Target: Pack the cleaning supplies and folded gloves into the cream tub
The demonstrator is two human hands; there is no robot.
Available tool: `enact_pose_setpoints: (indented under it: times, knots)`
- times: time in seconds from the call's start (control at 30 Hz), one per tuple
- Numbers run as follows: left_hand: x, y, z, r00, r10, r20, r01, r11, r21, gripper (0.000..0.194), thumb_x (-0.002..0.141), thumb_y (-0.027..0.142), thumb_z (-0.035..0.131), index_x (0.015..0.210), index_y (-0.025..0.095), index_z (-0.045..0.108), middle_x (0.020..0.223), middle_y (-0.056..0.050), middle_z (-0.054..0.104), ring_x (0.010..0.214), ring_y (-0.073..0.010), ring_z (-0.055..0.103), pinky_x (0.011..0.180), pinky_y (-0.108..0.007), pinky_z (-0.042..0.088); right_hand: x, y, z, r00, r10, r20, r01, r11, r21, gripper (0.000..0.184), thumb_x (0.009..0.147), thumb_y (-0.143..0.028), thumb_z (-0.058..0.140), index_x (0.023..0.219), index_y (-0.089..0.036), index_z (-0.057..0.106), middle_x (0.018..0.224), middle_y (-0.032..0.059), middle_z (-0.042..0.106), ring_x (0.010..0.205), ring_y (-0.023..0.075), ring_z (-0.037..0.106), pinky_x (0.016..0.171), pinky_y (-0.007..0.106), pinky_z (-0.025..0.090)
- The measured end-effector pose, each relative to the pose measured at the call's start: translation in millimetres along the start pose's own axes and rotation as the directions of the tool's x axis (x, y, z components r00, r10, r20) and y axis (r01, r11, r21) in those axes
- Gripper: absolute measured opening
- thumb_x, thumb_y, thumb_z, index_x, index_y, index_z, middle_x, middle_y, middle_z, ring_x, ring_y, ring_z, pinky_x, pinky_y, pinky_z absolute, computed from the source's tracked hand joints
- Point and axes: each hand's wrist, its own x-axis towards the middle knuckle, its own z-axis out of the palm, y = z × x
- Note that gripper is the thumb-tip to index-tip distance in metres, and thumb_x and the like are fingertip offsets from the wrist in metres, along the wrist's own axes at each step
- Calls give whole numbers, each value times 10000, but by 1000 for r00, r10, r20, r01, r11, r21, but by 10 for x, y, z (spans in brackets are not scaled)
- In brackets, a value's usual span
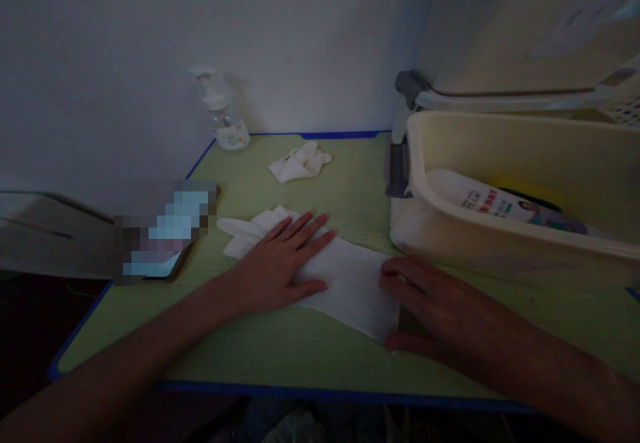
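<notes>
Right forearm [545, 363] nearest, 4 o'clock. Left hand [280, 263] flat, fingers fanned, pinning white glove [345, 273] on the counter [250, 353], glove fingers toward 10. Right hand [433, 296] half-curled at the glove's 4 o'clock end; can't tell if it's gripping. Failure modes: hard tug could tear it; lifting the left could let it skid.

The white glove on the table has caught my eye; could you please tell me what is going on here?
The left hand lies flat across the white glove on the green table, while the right hand is at its cuff. A second, crumpled white glove lies farther back, right of the pump bottle.
</notes>
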Motion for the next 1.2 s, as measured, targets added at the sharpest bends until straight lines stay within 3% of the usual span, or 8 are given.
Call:
enact_pose_setpoints:
  times: [0.2,0.37,0.5,0.67,0.93,1.2]
  knots:
    - [-8,-101,16,1000,9,-24,-9,1000,2,697,879,612,351,1447,227,230,1538,-99,180,1406,-305,166,1122,-476,207,-24,11,-8,999,11,41,-12,1000,26,420,635,-318,795,952,-128,594,986,115,626,884,251,617,742,372,557]
    - [-24,-182,23,999,18,-36,-17,1000,23,698,895,608,297,1449,188,229,1532,-114,193,1409,-283,168,1131,-453,201,-37,16,-10,999,18,48,-20,999,41,425,622,-306,804,942,-123,592,976,118,623,883,252,616,745,378,560]
    - [-43,-261,14,1000,-9,-30,10,999,37,688,916,592,220,1453,163,203,1530,-115,194,1409,-256,176,1137,-441,192,-43,24,2,998,26,62,-29,998,52,409,620,-292,805,932,-129,596,961,110,625,857,246,622,721,385,568]
    - [-61,-334,11,997,-70,-36,72,996,61,738,887,643,226,1448,162,229,1527,-122,199,1402,-279,194,1132,-456,203,-28,30,8,998,28,52,-31,998,55,415,621,-288,802,944,-127,598,975,122,630,868,257,625,723,397,573]
    - [-63,-300,-3,996,-89,-30,92,991,99,768,869,670,252,1454,175,208,1528,-123,188,1398,-280,210,1126,-454,215,-39,19,-23,1000,2,29,-4,999,45,366,673,-292,751,970,-135,606,1001,133,653,918,271,631,757,405,573]
    - [-56,-235,-55,994,-105,-43,110,984,140,790,834,697,319,1455,222,199,1534,-118,177,1389,-301,231,1108,-480,234,-31,-18,-62,999,-36,1,36,999,-31,330,651,-268,755,920,-125,630,919,114,684,846,257,657,697,368,590]
